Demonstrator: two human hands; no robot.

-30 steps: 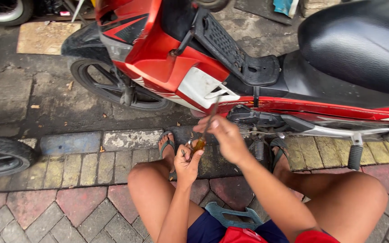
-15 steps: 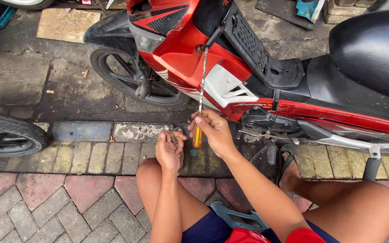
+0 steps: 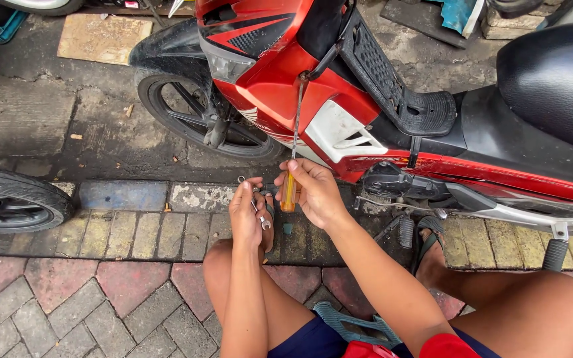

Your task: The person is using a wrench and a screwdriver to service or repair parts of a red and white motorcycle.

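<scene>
Now working on the red motorcycle panel: right hand closed around the yellow-handled screwdriver, tip up at the fairing; left hand closed loosely on small screws. Next, probably, steady straight turning needed.

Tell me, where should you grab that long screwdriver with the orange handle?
Best by the orange handle of the screwdriver, coming from the right side, as the right hand does. The handle is thick and sits low, while the thin metal shaft points up to the red motorbike panel. The left hand holds small metal screws.
</scene>
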